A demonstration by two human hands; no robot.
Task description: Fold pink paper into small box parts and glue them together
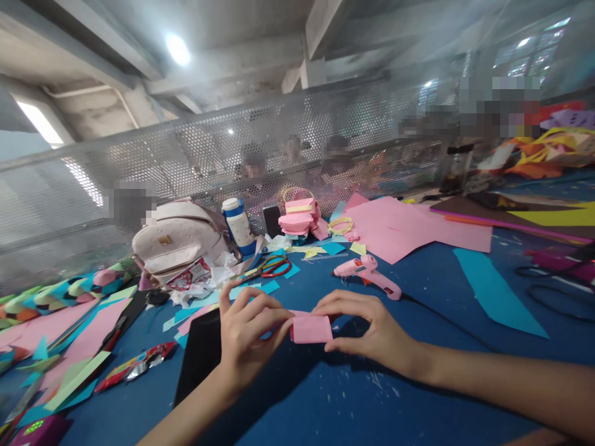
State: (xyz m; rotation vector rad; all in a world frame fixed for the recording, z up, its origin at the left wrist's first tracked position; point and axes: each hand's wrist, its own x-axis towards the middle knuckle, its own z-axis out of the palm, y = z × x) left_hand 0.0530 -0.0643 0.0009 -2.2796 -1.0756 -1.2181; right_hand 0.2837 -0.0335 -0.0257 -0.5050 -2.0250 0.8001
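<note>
Between both hands, above the blue table, is a small folded piece of pink paper (312, 329), boxlike in shape. My left hand (253, 328) pinches its left edge between thumb and fingers, with the index finger raised. On the right side my right hand (372, 325) grips it, fingers along the top and thumb at the lower corner. Just beyond my right hand lies a pink glue gun (367, 274), its cord trailing right. Scissors with red handles (276, 266) rest past my left hand. A black flat item (199, 350) lies partly hidden under the left forearm.
A pale backpack (181, 238), a white-and-blue bottle (238, 226) and a pink paper model (300, 217) stand along the perforated metal screen (186, 155). Pink sheets (390, 226) and a blue strip (497, 291) lie right. Paper scraps and a red wrapper (137, 365) cover the left.
</note>
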